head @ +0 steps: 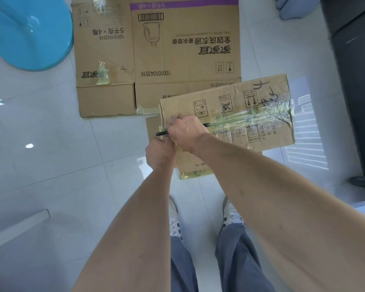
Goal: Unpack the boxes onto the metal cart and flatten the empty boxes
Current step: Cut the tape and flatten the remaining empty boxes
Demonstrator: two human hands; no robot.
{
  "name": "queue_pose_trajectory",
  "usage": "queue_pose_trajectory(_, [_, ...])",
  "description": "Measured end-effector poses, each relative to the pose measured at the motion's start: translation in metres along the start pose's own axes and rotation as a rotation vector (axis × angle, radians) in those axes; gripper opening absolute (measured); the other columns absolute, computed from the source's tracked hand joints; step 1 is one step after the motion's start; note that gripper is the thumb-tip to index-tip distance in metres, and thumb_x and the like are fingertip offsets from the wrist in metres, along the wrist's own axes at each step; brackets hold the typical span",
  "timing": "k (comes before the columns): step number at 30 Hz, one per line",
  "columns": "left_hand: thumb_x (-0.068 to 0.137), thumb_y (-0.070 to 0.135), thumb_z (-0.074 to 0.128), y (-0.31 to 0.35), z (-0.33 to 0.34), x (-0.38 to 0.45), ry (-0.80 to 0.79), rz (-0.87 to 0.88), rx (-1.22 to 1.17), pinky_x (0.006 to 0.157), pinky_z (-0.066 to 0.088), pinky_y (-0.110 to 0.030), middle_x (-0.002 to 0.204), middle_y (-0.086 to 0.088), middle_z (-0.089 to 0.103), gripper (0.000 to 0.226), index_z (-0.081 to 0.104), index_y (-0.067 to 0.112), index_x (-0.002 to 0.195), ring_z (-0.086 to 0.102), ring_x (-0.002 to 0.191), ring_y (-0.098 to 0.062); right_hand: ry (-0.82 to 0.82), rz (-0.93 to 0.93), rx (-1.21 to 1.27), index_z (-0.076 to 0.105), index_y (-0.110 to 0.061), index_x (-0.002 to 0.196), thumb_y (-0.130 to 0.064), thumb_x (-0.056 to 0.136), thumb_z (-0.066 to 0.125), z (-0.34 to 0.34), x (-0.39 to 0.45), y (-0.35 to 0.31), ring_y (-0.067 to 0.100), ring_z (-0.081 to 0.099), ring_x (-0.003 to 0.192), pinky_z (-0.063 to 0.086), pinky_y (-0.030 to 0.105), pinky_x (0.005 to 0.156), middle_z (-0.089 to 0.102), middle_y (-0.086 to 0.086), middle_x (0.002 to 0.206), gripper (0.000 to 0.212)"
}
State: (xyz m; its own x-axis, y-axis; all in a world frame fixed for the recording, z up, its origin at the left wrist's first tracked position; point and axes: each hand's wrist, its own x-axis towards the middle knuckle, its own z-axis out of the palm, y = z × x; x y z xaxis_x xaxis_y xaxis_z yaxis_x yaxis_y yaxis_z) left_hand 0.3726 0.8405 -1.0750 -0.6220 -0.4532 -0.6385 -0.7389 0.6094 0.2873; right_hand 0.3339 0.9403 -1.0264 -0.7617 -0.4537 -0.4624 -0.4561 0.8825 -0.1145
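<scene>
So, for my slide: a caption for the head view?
Both hands work at a taped box above a flattened box on the floor.

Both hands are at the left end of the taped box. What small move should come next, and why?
Probably draw the dark tool along the taped seam toward the far end. The box is not yet flat, clear tape covers its seam, and the right hand and left hand work at its left end.

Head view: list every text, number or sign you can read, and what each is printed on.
"FULL EFFECT LAUNDRY DETERGENT": flattened box on the floor, upside down.
"100101043516": same box, several panels.
"5千克 × 4瓶": its left panel.
Barcode, bottle drawing, arrows-up sign: same box.
Handling pictograms, black handwriting: held box, gripped by left hand and right hand.
Small print under its tape: unreadable.
</scene>
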Motion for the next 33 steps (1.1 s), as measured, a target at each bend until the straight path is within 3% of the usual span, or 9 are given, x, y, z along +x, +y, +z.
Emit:
queue_pose_trajectory(5, [0.098,0.026,0.047,-0.007,0.025,-0.002,0.128,-0.002,-0.149,0.07,0.036,-0.033,0.083,-0.006,0.058,0.022,0.056,0.007,0.106,0.052,0.082,-0.03,0.071,-0.071,0.053,0.055,-0.005,0.121,-0.005,0.096,0.043,0.016,0.003,0.012,0.026,0.051,0.112,0.039,0.032,0.069,0.05,0.01,0.125,0.028])
queue_pose_trajectory(10, [0.101,0.029,0.044,-0.015,0.041,-0.003,0.176,0.045,-0.23,0.066,0.033,-0.034,0.069,0.006,0.048,0.018,0.042,0.011,0.101,0.049,0.074,-0.028,0.134,-0.104,0.059,0.06,-0.01,0.116,-0.004,0.093,0.048,0.032,0.006,0.019,0.023,0.052,0.111,0.048,0.034,0.075,0.054,0.004,0.123,0.026])
queue_pose_trajectory(15, [0.1,0.047,0.046,-0.021,0.043,-0.009,0.201,-0.077,-0.338,0.071,0.037,-0.033,0.088,0.003,0.059,0.035,0.047,0.016,0.114,0.053,0.081,-0.023,0.145,-0.115,0.097,0.06,-0.013,0.117,-0.002,0.092,0.046,0.036,0.013,0.021,0.023,0.056,0.102,0.052,0.035,0.08,0.06,0.001,0.111,0.031])
queue_pose_trajectory(16, [0.1,0.047,0.044,-0.023,0.044,-0.009,0.211,-0.063,-0.331,0.071,0.036,-0.032,0.087,0.003,0.058,0.032,0.051,0.017,0.109,0.054,0.083,-0.024,0.123,-0.13,0.095,0.06,-0.013,0.116,-0.002,0.092,0.047,0.035,0.015,0.023,0.023,0.057,0.099,0.054,0.036,0.082,0.06,0.002,0.107,0.03])
queue_pose_trajectory(19, [0.104,0.039,0.036,-0.021,0.051,-0.005,0.274,0.027,-0.24,0.067,0.033,-0.033,0.08,-0.001,0.057,0.029,0.048,0.017,0.089,0.058,0.084,-0.031,0.057,-0.135,0.106,0.059,-0.012,0.104,0.002,0.089,0.05,0.024,0.024,0.029,0.02,0.056,0.083,0.052,0.031,0.072,0.055,0.0,0.088,0.023])
queue_pose_trajectory(23, [0.104,0.035,0.031,-0.022,0.073,-0.002,0.42,0.095,-0.225,0.068,0.043,-0.039,0.092,-0.007,0.064,0.03,0.052,0.014,0.098,0.061,0.089,-0.035,0.017,-0.099,0.035,0.062,-0.013,0.099,-0.003,0.089,0.055,0.019,0.028,0.028,0.019,0.054,0.072,0.041,0.027,0.057,0.052,-0.001,0.079,0.015])
queue_pose_trajectory(26, [0.103,0.033,0.032,-0.024,0.078,-0.004,0.436,0.116,-0.257,0.073,0.045,-0.041,0.098,-0.009,0.065,0.029,0.055,0.016,0.104,0.062,0.093,-0.036,0.031,-0.087,-0.022,0.059,-0.014,0.085,-0.002,0.084,0.058,0.018,0.025,0.022,0.016,0.053,0.065,0.035,0.024,0.048,0.051,-0.002,0.073,0.012])
queue_pose_trajectory(29, [0.104,0.034,0.03,-0.023,0.078,0.003,0.45,0.121,-0.251,0.075,0.047,-0.041,0.1,-0.01,0.065,0.033,0.057,0.015,0.103,0.062,0.094,-0.035,0.084,-0.124,-0.105,0.056,-0.013,0.071,-0.002,0.082,0.057,0.017,0.018,0.01,0.019,0.057,0.065,0.046,0.028,0.05,0.055,0.001,0.07,0.016])
queue_pose_trajectory(33, [0.106,0.039,0.028,-0.038,0.069,0.0,0.41,0.156,-0.256,0.07,0.035,-0.036,0.089,-0.006,0.055,0.036,0.055,0.016,0.099,0.052,0.083,-0.028,0.207,-0.086,-0.087,0.062,-0.014,0.08,-0.012,0.094,0.05,0.03,0.003,-0.002,0.018,0.06,0.065,0.056,0.032,0.057,0.057,0.001,0.072,0.019])
